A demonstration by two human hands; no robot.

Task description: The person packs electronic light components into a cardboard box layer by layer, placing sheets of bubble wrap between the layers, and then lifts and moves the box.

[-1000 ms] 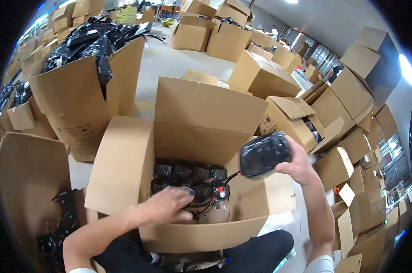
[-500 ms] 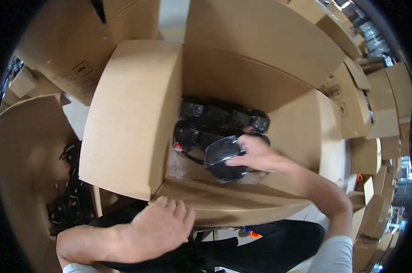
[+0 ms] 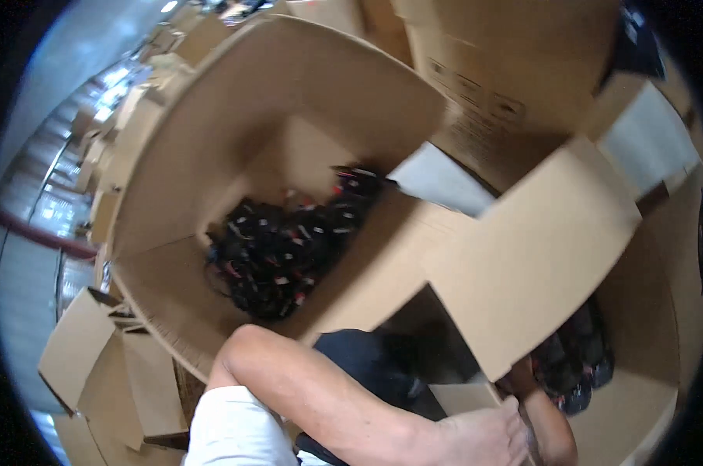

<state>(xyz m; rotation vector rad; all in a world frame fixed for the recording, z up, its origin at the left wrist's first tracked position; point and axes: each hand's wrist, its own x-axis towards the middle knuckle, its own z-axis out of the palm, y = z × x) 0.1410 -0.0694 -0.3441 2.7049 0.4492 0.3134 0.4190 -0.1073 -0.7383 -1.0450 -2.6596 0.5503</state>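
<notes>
My left arm crosses the lower part of the head view. My left hand (image 3: pixel 483 439) lies at the bottom edge against the front rim of a cardboard box (image 3: pixel 647 404), fingers stretched out and holding nothing. My right hand (image 3: pixel 526 380) reaches into that box under its raised flap (image 3: pixel 538 248), and its fingers are hidden. Black handheld devices (image 3: pixel 581 373) lie inside, just beyond the right hand. To the left stands a second open box (image 3: pixel 289 93) with a heap of black devices and cables (image 3: pixel 278 256) at its bottom.
More cardboard boxes rise at the top right (image 3: pixel 476 70). Loose cardboard flaps (image 3: pixel 80 357) lie at the lower left, beside a grey floor. My dark trousers (image 3: pixel 382 365) show between the two boxes.
The view has swung left, bringing the second box with its heap into sight. My right hand, which held a black device inside the box, is now hidden under the flap.
</notes>
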